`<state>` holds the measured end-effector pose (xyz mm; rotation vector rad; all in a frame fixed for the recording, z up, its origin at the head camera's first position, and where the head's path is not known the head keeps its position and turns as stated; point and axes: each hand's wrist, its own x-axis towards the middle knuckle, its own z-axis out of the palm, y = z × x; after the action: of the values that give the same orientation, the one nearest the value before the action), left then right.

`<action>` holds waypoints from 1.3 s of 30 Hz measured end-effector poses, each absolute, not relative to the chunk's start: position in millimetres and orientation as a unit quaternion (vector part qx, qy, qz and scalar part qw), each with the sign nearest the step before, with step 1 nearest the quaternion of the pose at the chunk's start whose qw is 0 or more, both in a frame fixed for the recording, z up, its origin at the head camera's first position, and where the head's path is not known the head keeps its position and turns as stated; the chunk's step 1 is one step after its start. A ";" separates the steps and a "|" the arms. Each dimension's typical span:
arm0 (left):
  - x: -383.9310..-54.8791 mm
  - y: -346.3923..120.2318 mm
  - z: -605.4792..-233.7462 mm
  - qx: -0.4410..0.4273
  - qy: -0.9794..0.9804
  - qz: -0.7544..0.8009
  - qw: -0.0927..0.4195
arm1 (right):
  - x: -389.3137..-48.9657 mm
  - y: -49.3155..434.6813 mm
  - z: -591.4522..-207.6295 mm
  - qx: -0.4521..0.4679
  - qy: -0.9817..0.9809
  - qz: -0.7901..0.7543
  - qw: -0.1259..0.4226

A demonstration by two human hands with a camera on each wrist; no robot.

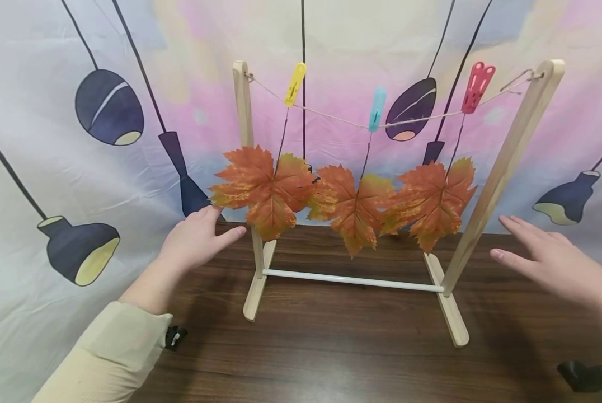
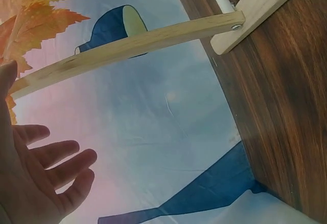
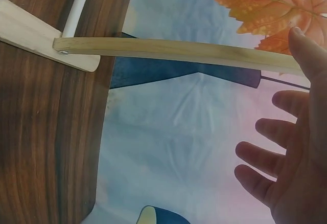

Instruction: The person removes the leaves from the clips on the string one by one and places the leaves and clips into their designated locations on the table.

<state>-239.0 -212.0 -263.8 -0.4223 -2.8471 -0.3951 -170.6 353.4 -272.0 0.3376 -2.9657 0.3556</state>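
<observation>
On the dark wood-grain table [image 1: 331, 336] stands a wooden clothesline rack [image 1: 504, 168]; three orange artificial maple leaves [image 1: 356, 207] hang between its uprights. Left hand [image 1: 195, 238] and right hand [image 1: 553, 257], fingers extended, gripping nothing, flank it. Yellow, blue and red clothespins [image 1: 377, 109] clasp the twine [image 1: 331, 116].

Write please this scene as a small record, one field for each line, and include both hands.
stand: wooden, with left post, right post and low white crossbar
string: thin cord strung between the posts near their tops
clips, left to right: yellow clip, light blue clip, red clip
leaves: left leaf, middle leaf, right leaf; orange, each hanging stem-up below a clip
left hand: near the left post, holding nothing
right hand: near the right post, holding nothing
surface: dark brown wooden table
</observation>
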 end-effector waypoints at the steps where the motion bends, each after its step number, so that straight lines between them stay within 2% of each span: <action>1: -239.2 -212.7 -263.2 -0.145 -0.972 -0.145 0.116 | -171.2 353.5 -271.2 0.113 -0.984 0.122 0.069; 8: -240.9 -219.9 -258.4 -0.134 -0.960 -0.224 0.103 | -176.2 353.8 -268.4 0.110 -0.981 0.146 0.071; 18: -239.0 -231.8 -250.5 -0.103 -0.956 -0.257 0.096 | -176.5 353.6 -259.6 0.107 -0.979 0.158 0.068; 33: -237.8 -229.0 -244.9 -0.107 -0.942 -0.288 0.137 | -175.0 353.5 -241.2 0.056 -0.987 0.138 0.053; 39: -238.7 -226.3 -241.8 -0.111 -0.930 -0.316 0.151 | -171.8 353.6 -236.6 0.046 -0.978 0.195 0.064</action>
<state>-238.7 -226.3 -241.8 -0.3184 -2.6715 -0.9076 -171.8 353.6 -236.6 0.1390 -2.9526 0.5876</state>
